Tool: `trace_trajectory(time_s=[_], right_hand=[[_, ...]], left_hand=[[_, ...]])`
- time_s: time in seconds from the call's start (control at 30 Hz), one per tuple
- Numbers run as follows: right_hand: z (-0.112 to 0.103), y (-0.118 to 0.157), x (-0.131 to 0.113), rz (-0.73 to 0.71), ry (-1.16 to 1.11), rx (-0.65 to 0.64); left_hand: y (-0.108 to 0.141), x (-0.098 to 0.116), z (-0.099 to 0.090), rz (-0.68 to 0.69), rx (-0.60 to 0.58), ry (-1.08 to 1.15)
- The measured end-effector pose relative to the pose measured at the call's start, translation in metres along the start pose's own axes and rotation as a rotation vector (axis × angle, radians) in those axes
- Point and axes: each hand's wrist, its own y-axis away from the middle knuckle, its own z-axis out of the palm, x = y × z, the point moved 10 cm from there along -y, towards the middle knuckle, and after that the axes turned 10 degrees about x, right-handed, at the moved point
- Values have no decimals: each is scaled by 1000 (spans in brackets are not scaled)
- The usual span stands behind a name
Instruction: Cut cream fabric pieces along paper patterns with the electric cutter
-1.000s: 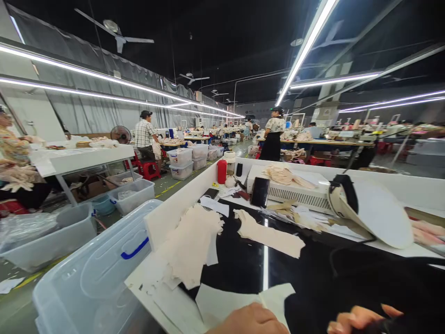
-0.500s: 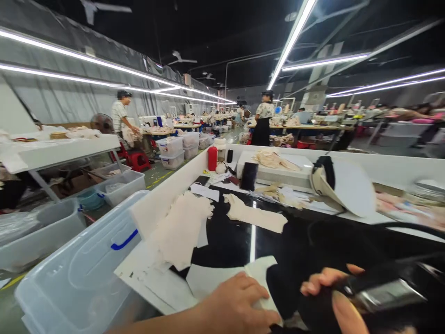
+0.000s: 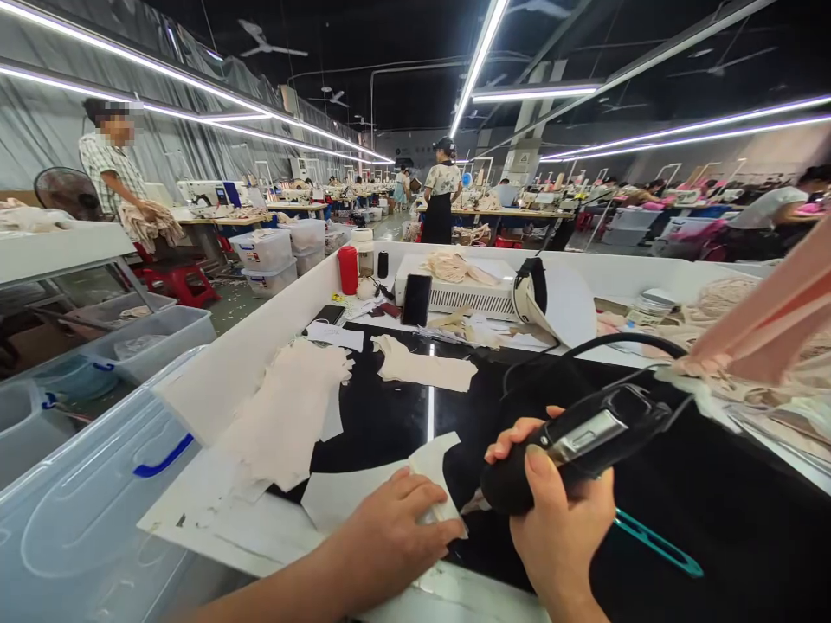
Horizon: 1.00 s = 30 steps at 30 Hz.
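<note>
My left hand [image 3: 402,519] lies over a white sheet [image 3: 354,495] near the table's front edge, fingers bent a little and apart, pressing on it. The sheet has a curved, raised end by the fingers, and what lies under them is partly hidden. In my right hand [image 3: 564,519] is a black corded handheld power tool [image 3: 577,441] with a shiny metal plate. Its rounded front end is close to the sheet's right side, by a small bit of pale cloth [image 3: 477,504]. A cream fabric piece [image 3: 292,407] lies left, and a smaller cream piece [image 3: 425,363] lies beyond.
A teal slotted tool [image 3: 659,542] lies right of my right hand on the black tabletop [image 3: 402,424]. Pink cloth [image 3: 766,303] hangs at the right. A phone [image 3: 416,299], a red bottle [image 3: 348,270] and a white visor [image 3: 564,298] stand behind. A lidded plastic bin [image 3: 97,519] is at left.
The view has swung right and down, so the power tool, my right hand and the teal tool show more fully. My left hand stays on the white sheet.
</note>
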Motion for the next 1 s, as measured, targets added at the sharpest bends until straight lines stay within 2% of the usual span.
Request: trace_trajectory(time_s=[0.57,0.8,1.0], right_hand=[[3,3,2,-14,59,-24],[6,-2,1,-15,8,9],[9,-3,10,-2,-2,-5]], left_hand=[[4,-2,2,-26,-18,17],[6,-3,5,-37,-43,30],[7,-4,8,-40,-66,39]])
